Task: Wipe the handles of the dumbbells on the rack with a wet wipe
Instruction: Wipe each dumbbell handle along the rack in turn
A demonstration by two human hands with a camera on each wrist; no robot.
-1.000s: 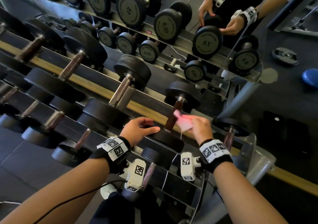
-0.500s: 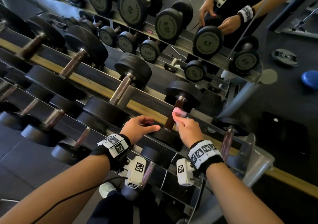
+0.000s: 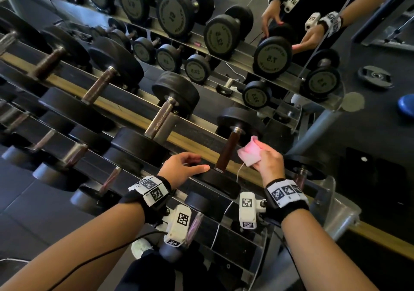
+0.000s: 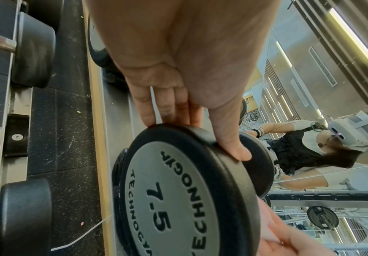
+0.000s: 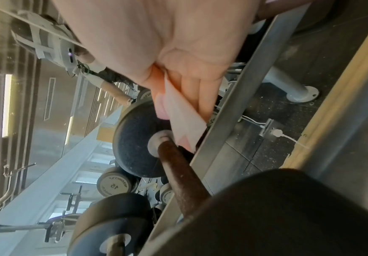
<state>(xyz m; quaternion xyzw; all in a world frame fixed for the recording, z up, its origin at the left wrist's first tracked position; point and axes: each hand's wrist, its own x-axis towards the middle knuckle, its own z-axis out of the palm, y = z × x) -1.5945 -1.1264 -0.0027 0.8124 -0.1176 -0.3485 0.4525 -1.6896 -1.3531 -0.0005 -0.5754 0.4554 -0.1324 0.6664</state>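
Observation:
The 7.5 dumbbell (image 3: 239, 120) lies at the right end of the rack's top tier; its handle (image 3: 227, 150) is dark brown. My left hand (image 3: 190, 165) rests on its near weight head (image 3: 221, 183). In the left wrist view the fingers and thumb of my left hand (image 4: 189, 112) lie fairly straight over the rim of that head (image 4: 178, 190). My right hand (image 3: 266, 161) pinches a folded wet wipe (image 3: 247, 153), which looks pink here, just right of the handle and off it. In the right wrist view the wipe (image 5: 183, 119) hangs near the far end of the handle (image 5: 183, 176).
Heavier dumbbells (image 3: 170, 102) fill the top tier to the left, and smaller ones (image 3: 74, 156) sit on the lower tier. A small dumbbell (image 3: 301, 174) lies right of my right hand. A mirror behind the rack (image 3: 313, 203) reflects the dumbbells and my hands.
Half a second ago my right hand held the wipe against the upper part of the handle. It has now moved right, off the handle, with the wipe. My left hand has stayed put.

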